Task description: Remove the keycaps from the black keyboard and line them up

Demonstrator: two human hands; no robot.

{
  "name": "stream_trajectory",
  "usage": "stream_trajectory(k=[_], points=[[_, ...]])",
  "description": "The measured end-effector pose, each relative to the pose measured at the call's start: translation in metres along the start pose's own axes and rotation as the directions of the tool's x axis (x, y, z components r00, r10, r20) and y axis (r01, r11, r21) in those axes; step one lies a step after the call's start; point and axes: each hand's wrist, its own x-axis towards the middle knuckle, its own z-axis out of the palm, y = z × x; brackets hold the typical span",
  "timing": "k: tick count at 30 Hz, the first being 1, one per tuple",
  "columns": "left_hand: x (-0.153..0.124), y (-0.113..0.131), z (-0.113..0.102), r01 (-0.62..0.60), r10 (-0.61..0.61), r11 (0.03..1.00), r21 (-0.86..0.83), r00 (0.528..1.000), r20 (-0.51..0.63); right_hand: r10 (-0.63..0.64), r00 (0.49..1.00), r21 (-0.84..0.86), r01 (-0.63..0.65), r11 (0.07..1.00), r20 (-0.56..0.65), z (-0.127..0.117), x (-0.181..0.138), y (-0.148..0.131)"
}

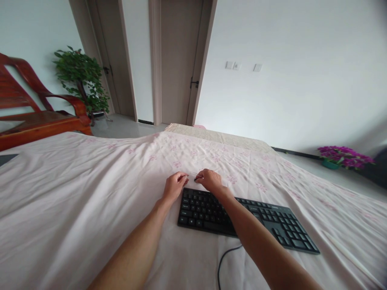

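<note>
Beyond the back edge of a black keyboard (pixel 205 211), my two hands are close together over the cloth. My left hand (pixel 175 185) is closed, thumb and fingertips pinched together near the keyboard's back left corner. What it pinches is too small to make out. My right hand (pixel 211 180) is closed too, with a small black piece (pixel 196 179) between thumb and finger. Between the hands show thin pale wire-like lines (pixel 192 173); which hand holds them I cannot tell. My right forearm crosses above the keyboard and hides part of its keys.
A pink flowered cloth (pixel 121 193) with folds covers the surface. The keyboard's black cable (pixel 222 259) runs toward me. A wooden chair (pixel 81 110) and a leafy plant (pixel 78 72) stand back left; purple flowers (pixel 344 155) are at the right by the wall.
</note>
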Motion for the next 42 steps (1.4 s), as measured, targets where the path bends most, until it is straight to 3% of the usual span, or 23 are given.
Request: stream_trajectory(k=[10, 23, 34, 42], points=[[0.002, -0.003, 0.000, -0.018, 0.018, 0.999, 0.027, 1.000, 0.002, -0.016, 1.000, 0.004, 0.016, 1.000, 0.005, 0.008, 0.000, -0.006], [0.000, 0.000, 0.000, -0.003, 0.003, 1.000, 0.013, 1.000, 0.006, -0.090, 0.995, 0.048, 0.092, 0.995, -0.033, 0.002, -0.005, 0.011], [0.000, 0.003, 0.001, 0.000, 0.000, 1.000, 0.031, 1.000, -0.013, 0.012, 1.000, -0.033, -0.012, 0.999, -0.006, 0.000, -0.004, 0.019], [0.000, 0.001, 0.000, -0.010, 0.010, 1.000, 0.013, 1.000, -0.023, -0.002, 1.000, -0.006, 0.002, 1.000, -0.004, 0.005, -0.003, 0.011]])
